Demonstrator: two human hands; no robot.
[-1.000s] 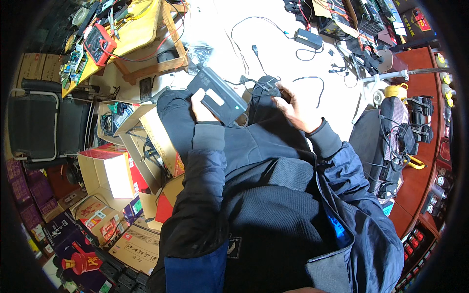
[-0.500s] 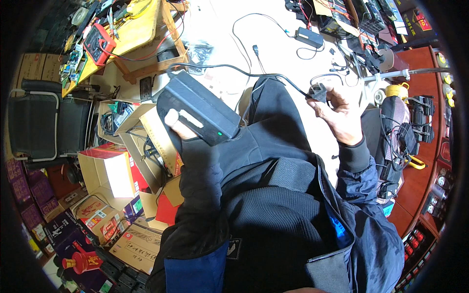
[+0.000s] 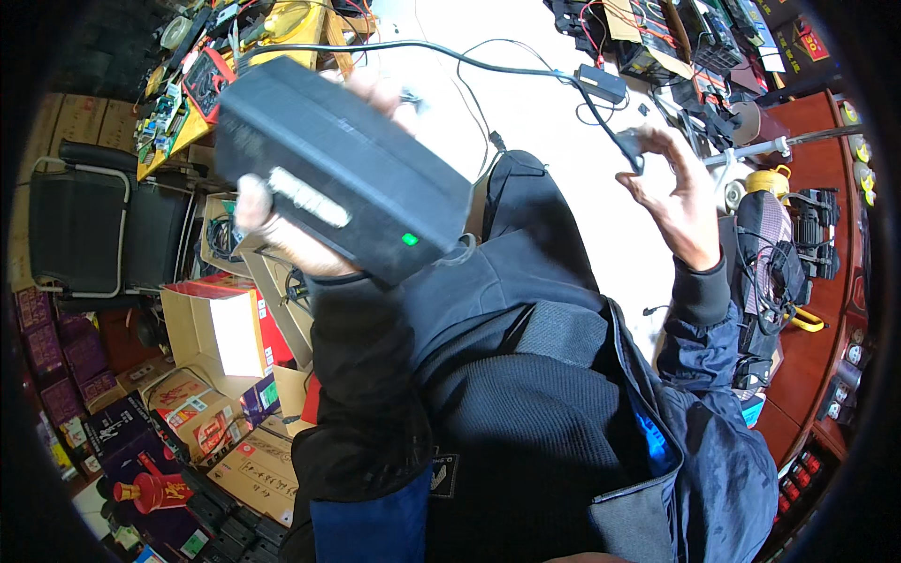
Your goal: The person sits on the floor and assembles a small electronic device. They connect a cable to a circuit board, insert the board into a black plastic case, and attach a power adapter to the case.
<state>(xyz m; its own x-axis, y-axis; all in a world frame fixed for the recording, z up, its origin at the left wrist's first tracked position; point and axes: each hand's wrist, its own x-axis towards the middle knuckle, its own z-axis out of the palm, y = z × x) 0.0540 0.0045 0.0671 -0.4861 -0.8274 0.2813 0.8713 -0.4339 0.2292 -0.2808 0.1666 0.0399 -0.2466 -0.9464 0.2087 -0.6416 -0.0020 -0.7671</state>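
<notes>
A person's left hand (image 3: 296,246) grasps a black, oblong, hard-cased power unit (image 3: 343,169) bearing a white label (image 3: 310,197) and a lit green indicator (image 3: 409,239), held up over the lap at the left. The thumb presses the labelled face while fingers wrap the far edge. The right hand (image 3: 683,199), well apart, pinches the end of a thin black rubbery cable (image 3: 422,43) between thumb and fingers; the plug there is too blurred to make out.

The case looks stiff and fairly weighty, smooth enough to slip, its cable limp and likely to tug; a grip across the middle of its long sides seems soundest. Its long axis slants from upper left to lower right, the cable end pointing away, the indicator end toward the wearer.
</notes>
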